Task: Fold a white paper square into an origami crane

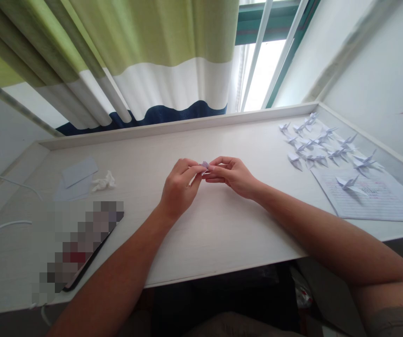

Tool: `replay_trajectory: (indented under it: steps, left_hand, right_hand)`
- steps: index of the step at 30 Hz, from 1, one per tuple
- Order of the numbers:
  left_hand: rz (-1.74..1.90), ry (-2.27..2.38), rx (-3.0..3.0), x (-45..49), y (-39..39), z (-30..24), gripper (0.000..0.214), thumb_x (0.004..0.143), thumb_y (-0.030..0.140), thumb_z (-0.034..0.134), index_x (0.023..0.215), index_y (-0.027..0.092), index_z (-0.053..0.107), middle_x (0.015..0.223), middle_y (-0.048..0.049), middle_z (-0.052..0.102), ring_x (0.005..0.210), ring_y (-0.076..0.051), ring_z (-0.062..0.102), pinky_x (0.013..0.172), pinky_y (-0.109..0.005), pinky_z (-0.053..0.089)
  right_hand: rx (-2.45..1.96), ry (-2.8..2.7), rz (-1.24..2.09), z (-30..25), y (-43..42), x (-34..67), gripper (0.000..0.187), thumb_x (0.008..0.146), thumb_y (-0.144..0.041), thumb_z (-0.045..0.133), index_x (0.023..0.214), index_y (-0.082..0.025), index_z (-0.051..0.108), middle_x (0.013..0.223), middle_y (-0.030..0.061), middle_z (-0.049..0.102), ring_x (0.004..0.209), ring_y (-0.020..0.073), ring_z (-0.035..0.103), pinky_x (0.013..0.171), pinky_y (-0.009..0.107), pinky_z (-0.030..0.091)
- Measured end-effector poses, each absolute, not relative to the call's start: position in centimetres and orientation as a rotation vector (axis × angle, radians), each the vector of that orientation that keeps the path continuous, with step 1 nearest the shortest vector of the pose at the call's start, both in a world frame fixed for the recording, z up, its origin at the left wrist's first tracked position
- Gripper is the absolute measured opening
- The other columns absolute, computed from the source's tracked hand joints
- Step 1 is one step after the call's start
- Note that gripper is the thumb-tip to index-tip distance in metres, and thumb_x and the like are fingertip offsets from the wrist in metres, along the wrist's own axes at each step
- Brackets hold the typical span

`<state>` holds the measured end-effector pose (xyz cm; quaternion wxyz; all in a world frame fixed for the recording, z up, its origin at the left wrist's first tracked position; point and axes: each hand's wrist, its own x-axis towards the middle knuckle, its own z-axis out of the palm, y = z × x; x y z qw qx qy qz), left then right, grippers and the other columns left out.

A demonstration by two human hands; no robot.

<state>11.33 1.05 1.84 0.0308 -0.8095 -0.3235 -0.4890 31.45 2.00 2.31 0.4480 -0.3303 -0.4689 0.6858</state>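
A small folded piece of white paper [205,165] is held between both hands above the middle of the desk. My left hand [181,187] pinches it from the left with thumb and fingers. From the right, my right hand [232,174] grips it by the fingertips, its other fingers curled. Most of the paper is hidden by the fingers, so its exact shape cannot be made out. Several folded paper cranes [313,142] stand grouped at the desk's far right, and a single paper crane [351,183] rests nearer to me.
A lined paper pad [366,201] lies under the single crane. On the left are flat paper sheets [79,172], a crumpled tissue [104,181] and a blurred-out, dark-edged device [94,257]. White cables [6,225] cross the left side. A raised rim [180,128] borders the white desk.
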Motion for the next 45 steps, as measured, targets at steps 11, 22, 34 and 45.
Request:
replay_trajectory:
  steps: [11, 22, 34, 45]
  left_hand:
    - [-1.691, -1.246, -2.643, 11.9, 0.1, 2.5, 0.008, 0.095, 0.027, 0.071, 0.093, 0.024, 0.078, 0.105, -0.0066, 0.073, 0.099, -0.022, 0.071, 0.089, -0.040, 0.060]
    - [-2.123, -1.868, -2.634, 12.2, 1.3, 1.2, 0.038, 0.083, 0.044, 0.086, 0.114, 0.025, 0.074, 0.115, -0.0065, 0.072, 0.109, -0.022, 0.069, 0.087, -0.035, 0.060]
    - [-2.030, -1.941, -2.782, 11.7, 1.5, 1.2, 0.032, 0.086, 0.051, 0.084, 0.105, 0.026, 0.083, 0.109, -0.0070, 0.080, 0.105, -0.025, 0.073, 0.094, -0.044, 0.060]
    - [-2.254, -1.906, -2.890, 11.5, 1.4, 2.6, 0.032, 0.084, 0.053, 0.086, 0.093, 0.022, 0.084, 0.106, -0.0080, 0.079, 0.097, -0.023, 0.072, 0.087, -0.037, 0.060]
  right_hand:
    - [-0.853, -1.113, 1.633, 2.7, 1.7, 31.2, 0.049, 0.072, -0.057, 0.095, 0.087, -0.021, 0.066, 0.081, 0.0014, 0.081, 0.079, 0.0180, 0.080, 0.095, 0.044, 0.068]
    - [-0.792, -1.172, 1.661, 2.4, 1.2, 30.8, 0.052, 0.074, -0.060, 0.093, 0.092, -0.023, 0.061, 0.080, -0.0030, 0.079, 0.074, 0.0138, 0.075, 0.088, 0.040, 0.068]
    - [-0.841, -1.185, 1.677, 2.0, 1.2, 30.7, 0.052, 0.078, -0.064, 0.088, 0.095, -0.024, 0.059, 0.092, 0.0010, 0.081, 0.090, 0.0222, 0.082, 0.087, 0.042, 0.067]
    - [-0.867, -1.349, 1.458, 1.8, 1.5, 30.9, 0.052, 0.075, -0.064, 0.089, 0.093, -0.022, 0.065, 0.090, 0.0038, 0.082, 0.083, 0.0218, 0.082, 0.074, 0.033, 0.063]
